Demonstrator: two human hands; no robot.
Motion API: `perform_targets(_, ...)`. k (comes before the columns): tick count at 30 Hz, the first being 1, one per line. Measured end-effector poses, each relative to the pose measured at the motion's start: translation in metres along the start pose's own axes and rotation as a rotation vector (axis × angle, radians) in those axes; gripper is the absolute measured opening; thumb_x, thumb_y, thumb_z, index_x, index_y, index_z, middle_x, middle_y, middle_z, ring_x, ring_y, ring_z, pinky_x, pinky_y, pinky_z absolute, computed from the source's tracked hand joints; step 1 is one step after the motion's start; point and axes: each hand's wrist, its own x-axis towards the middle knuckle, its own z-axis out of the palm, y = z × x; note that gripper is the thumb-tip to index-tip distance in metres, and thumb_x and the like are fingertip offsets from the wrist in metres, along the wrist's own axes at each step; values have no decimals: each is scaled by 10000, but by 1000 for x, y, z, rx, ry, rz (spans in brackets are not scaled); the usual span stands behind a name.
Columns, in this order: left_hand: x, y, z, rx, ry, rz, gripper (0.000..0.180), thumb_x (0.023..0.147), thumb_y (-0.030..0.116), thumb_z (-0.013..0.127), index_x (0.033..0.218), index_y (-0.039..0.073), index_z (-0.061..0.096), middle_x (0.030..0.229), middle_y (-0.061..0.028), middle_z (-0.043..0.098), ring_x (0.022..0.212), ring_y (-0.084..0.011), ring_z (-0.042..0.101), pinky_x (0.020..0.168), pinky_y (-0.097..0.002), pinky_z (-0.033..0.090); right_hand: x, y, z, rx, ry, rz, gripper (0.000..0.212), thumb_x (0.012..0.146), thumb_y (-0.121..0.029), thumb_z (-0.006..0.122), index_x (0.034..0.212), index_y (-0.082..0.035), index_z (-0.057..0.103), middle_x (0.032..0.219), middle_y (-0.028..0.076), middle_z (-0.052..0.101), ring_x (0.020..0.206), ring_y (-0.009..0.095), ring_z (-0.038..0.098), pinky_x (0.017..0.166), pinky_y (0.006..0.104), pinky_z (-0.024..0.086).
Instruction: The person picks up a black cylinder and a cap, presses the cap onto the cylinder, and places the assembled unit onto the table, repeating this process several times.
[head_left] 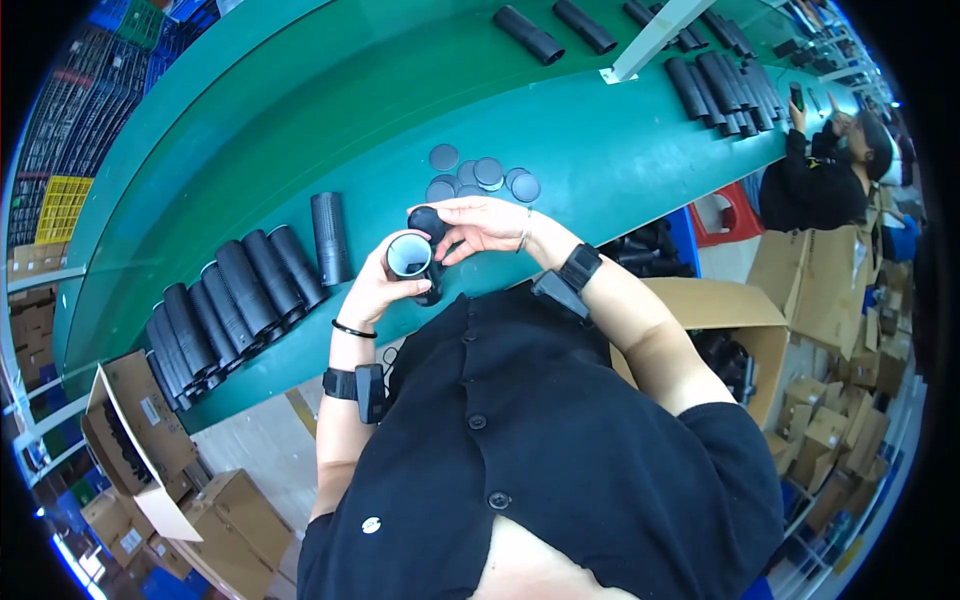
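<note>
My left hand (375, 287) is wrapped round a black tube (428, 290), whose open end with a pale inner wall faces up. Close beside that opening, my right hand (480, 222) pinches a round black disc (427, 222) between its fingers. Beyond my hands, several loose dark discs (487, 171) lie in a cluster on the green table (380, 165). A single black ribbed tube (328, 238) rests just left of my left hand.
More black tubes (245, 290) lie in a row at the left, and another group (725, 90) sits far right near a white post (655, 45). Cardboard boxes (140, 430) stand below the table's left end. A person (825, 170) is at the far right.
</note>
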Motion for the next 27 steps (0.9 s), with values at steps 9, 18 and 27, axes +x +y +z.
perform_targets(9, -11, -5, -10, 20, 6, 30, 646, 639, -11, 800, 1228, 69, 547, 1106, -15, 591, 1053, -137, 552, 948, -297, 446, 15, 4, 1, 80, -97, 99, 478, 1002, -202, 482, 1437, -40, 368, 1246, 118, 566, 989, 212, 631, 875, 339, 552)
perform_targets(18, -12, -29, -10, -95, 121, 77, 699, 747, 43, 750, 1346, 82, 391, 1187, -45, 499, 1098, -149, 500, 936, -298, 436, 13, -17, 18, -323, 91, -41, 445, 919, -142, 597, 1341, -114, 459, 1178, 89, 590, 885, 144, 625, 793, 282, 551)
perform_targets(27, -12, -31, -14, 619, 400, 333, 704, 684, 67, 800, 1300, 60, 459, 1238, -112, 507, 1178, -212, 511, 981, -329, 431, 19, -19, 64, -1392, -60, 155, 683, 678, -157, 715, 1316, -131, 472, 841, 118, 614, 619, 191, 616, 562, 322, 487)
